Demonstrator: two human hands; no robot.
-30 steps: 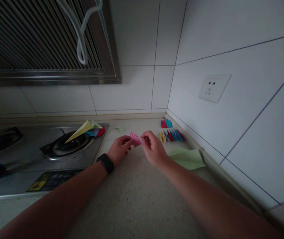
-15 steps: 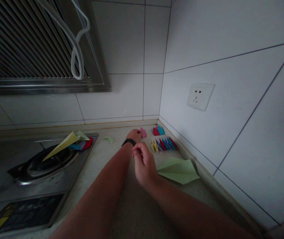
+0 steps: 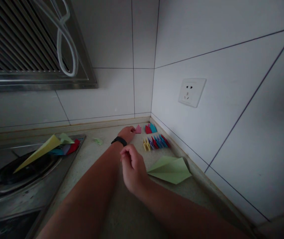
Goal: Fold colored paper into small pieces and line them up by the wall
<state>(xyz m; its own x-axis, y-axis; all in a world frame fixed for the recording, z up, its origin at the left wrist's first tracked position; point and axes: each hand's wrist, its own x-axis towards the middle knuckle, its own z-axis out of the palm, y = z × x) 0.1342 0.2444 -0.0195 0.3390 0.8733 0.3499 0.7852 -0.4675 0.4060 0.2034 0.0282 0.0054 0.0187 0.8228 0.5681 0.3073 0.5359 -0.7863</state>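
Note:
My left hand point(image 3: 127, 133), with a black band on its wrist, reaches to the back of the counter. Its closed fingertips are at the left side of a small folded pink paper piece point(image 3: 138, 129). Just right of that stand a red folded piece point(image 3: 148, 129) and a teal one point(image 3: 153, 128). Nearer to me my right hand point(image 3: 133, 167) hovers above the counter with curled fingers, thumb against forefinger; nothing shows in it. A row of folded paper pieces point(image 3: 156, 142) in yellow, purple, red and blue lies beyond it. To its right rests a creased light-green sheet point(image 3: 171, 169).
Left is a gas hob point(image 3: 32, 172) with a long yellow folded paper point(image 3: 39, 151) and other coloured papers on it. A green scrap point(image 3: 98, 141) lies on the counter point(image 3: 87, 166). Above hang a range hood point(image 3: 32, 79) and a white cable point(image 3: 68, 43). Tiled walls meet at the back corner.
My view has turned slightly right. The pink piece has shifted a little closer to the red one, with my left hand following it. My right hand stays curled.

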